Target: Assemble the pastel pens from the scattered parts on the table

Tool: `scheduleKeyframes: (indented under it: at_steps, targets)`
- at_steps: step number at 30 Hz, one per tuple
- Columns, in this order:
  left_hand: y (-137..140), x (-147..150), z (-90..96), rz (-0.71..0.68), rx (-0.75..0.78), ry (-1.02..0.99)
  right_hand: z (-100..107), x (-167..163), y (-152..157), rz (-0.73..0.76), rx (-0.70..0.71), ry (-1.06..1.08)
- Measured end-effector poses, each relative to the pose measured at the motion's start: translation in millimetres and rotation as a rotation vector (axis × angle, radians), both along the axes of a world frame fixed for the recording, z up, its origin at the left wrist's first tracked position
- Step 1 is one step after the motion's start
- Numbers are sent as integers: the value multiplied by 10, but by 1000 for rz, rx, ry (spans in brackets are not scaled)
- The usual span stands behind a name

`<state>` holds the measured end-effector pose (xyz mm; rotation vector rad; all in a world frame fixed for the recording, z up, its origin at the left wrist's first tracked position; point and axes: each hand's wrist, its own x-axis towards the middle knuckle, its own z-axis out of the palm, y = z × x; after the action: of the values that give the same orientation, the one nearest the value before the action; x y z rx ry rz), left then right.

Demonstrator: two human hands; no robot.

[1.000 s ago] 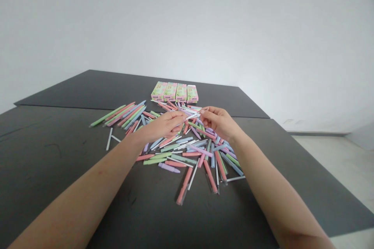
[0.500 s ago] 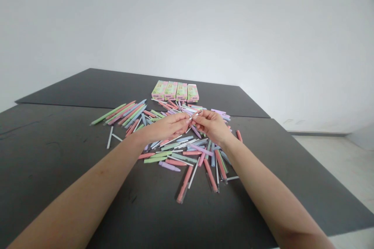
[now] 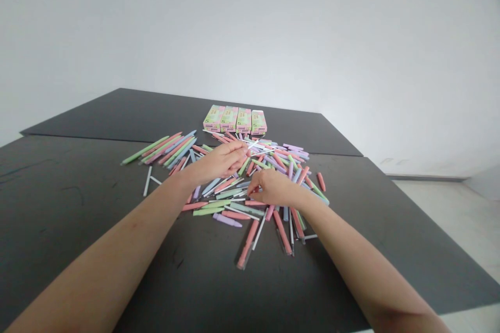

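Observation:
My left hand (image 3: 226, 160) is closed, with a thin white pen refill (image 3: 253, 144) poking out past its fingertips. A bit of red shows by the fingertips, but I cannot tell whether it is held too. Lower and to the right, my right hand (image 3: 271, 187) bends down over the pile with its fingers curled together; whatever is between them is hidden. Around and under both hands lie loose pen parts: red barrels (image 3: 282, 233), green barrels (image 3: 208, 212), purple pieces (image 3: 227, 220) and white refills (image 3: 259, 230).
Several whole-looking pens (image 3: 167, 150) lie side by side left of the pile. Several pink and green boxes (image 3: 214, 118) stand in a row behind it. The dark table (image 3: 78, 208) ends at the right, with pale floor beyond, and a white wall rises at the back.
My hands have parted. The right one has dropped down toward the pile, while the left has shifted slightly left and up, keeping hold of the white refill.

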<state>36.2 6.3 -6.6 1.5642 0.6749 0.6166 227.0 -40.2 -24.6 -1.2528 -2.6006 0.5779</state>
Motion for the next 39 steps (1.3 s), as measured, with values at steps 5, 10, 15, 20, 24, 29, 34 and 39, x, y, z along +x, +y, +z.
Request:
scheduleKeyframes:
  at_steps: [5,10,15,20,24,29,34,39]
  targets:
    - [-14,8,19,13,-7,4,-69,-44,14,-47,116,-147]
    - [-24,3,27,13,-6,5,-110,-67,13,-58,175,-237]
    - [-30,8,32,30,-16,18,-158,-107,19,-72,214,-210]
    - [-17,13,11,43,-33,27,-258,-105,69,4,301,-217]
    - [4,7,-21,25,-29,17,-303,-64,126,42,379,-142]
    - [13,2,-15,30,-14,29,-242,-18,150,-44,290,56]
    - [-20,10,39,46,16,38,-309,-24,163,9,271,130]
    - [-45,8,72,29,52,19,-398,-56,169,19,261,121]
